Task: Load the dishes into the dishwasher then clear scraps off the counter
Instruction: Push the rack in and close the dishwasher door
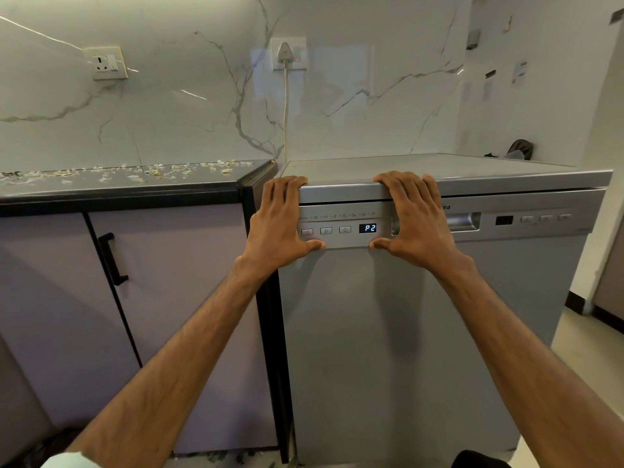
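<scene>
Lit display (367, 228) reading "P2" on dishwasher (405, 332) panel, button (326, 231) marked "P", partly hidden brand lettering (446, 207) ending "ea"

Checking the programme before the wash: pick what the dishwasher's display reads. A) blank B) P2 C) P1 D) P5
B: the lit display on the dishwasher panel, between the left hand and the right hand, shows P2.

So the right hand (413, 217) is covering most of the brand name (445, 207) on the dishwasher (388, 332) and part of the door handle (464, 221). Tiny icons (337, 216) over the buttons (326, 231) are coming out too small to read, and that dark lump (520, 149) at the back is looking too blurry to name.
</scene>
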Demonstrator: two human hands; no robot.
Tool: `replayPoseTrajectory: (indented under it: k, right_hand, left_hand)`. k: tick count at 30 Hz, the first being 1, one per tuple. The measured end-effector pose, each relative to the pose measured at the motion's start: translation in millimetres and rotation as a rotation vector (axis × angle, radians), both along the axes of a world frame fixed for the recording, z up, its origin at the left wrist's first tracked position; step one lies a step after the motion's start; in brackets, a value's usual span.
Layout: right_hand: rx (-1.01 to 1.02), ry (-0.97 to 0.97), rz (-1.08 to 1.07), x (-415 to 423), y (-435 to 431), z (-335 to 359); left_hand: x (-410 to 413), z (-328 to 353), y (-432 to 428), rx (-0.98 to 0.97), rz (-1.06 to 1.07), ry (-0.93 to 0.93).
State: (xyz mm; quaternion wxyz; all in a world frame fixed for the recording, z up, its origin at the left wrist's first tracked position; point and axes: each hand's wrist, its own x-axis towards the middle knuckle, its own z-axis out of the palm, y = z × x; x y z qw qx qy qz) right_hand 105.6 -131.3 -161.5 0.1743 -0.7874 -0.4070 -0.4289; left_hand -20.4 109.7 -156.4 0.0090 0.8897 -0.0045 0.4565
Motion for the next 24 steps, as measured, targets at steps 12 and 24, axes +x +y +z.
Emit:
replayPoseTrajectory:
  k: [12,24]
  right_hand:
    - [0.016,0.016,0.017,0.4,0.0,-1.0]
    - [-0.021,0.025,-0.026,-1.3,0.4,-1.2]
  left_hand:
    - [0.3,-0.9,-0.9,-0.013,-0.002,-0.008]
    - [-1.4,0.0,-2.8,-0.004,0.016,0.017]
